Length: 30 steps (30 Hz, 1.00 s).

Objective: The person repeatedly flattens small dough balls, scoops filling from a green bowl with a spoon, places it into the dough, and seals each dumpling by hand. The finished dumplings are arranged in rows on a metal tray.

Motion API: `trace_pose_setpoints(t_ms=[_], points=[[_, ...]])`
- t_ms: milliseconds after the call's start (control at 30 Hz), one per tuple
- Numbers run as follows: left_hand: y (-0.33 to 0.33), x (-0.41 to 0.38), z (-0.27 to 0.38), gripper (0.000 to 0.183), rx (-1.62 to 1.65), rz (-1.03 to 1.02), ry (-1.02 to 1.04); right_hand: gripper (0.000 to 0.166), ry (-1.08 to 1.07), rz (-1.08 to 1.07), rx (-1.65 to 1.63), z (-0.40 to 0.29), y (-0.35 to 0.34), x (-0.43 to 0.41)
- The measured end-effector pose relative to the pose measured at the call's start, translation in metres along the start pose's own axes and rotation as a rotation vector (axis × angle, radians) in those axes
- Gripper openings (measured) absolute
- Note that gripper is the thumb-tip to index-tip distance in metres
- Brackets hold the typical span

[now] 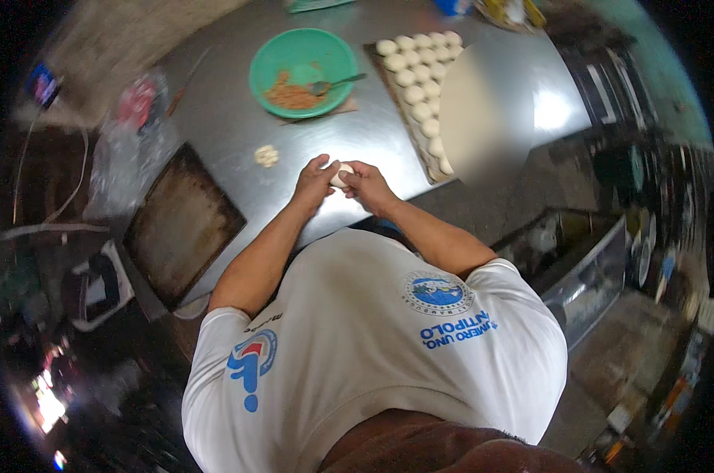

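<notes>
In front of my shirt, a round white dough ball (343,176) is held between my two hands over the near part of the metal table (215,127). My left hand (315,182) touches its left side, while the thumb of my right hand (367,186) presses on it from the right. A small lumpy pale piece of dough (266,156) lies to the left of my hands. Beyond it stands a green plastic bowl (259,62) with crumbly orange-brown filling (292,94) and a metal spoon (321,87). Rows of dough balls (414,94) rest on a tray (401,115) to the right.
A dark, stained baking tray (185,227) lies at the table's left edge, near a clear plastic bag (123,156). A thin tool with an orange-brown handle (177,100) lies beyond. A blurred patch hides part of the dough tray. A glass-sided case (590,284) stands at right.
</notes>
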State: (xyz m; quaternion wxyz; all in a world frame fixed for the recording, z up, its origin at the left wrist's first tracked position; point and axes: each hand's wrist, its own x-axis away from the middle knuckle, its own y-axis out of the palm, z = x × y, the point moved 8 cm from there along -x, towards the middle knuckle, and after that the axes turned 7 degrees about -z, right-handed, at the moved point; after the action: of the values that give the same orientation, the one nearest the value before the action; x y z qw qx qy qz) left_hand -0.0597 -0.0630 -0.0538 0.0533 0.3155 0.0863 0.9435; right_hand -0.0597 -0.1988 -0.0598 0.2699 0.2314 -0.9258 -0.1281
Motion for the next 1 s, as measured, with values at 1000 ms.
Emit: trace_pose_setpoints(t_ms=[1000], points=[[-0.078, 0.037, 0.000, 0.036, -0.717, 0.285, 0.218, 0.077, -0.047, 0.970, 1.656, -0.103, -0.234, 0.084]])
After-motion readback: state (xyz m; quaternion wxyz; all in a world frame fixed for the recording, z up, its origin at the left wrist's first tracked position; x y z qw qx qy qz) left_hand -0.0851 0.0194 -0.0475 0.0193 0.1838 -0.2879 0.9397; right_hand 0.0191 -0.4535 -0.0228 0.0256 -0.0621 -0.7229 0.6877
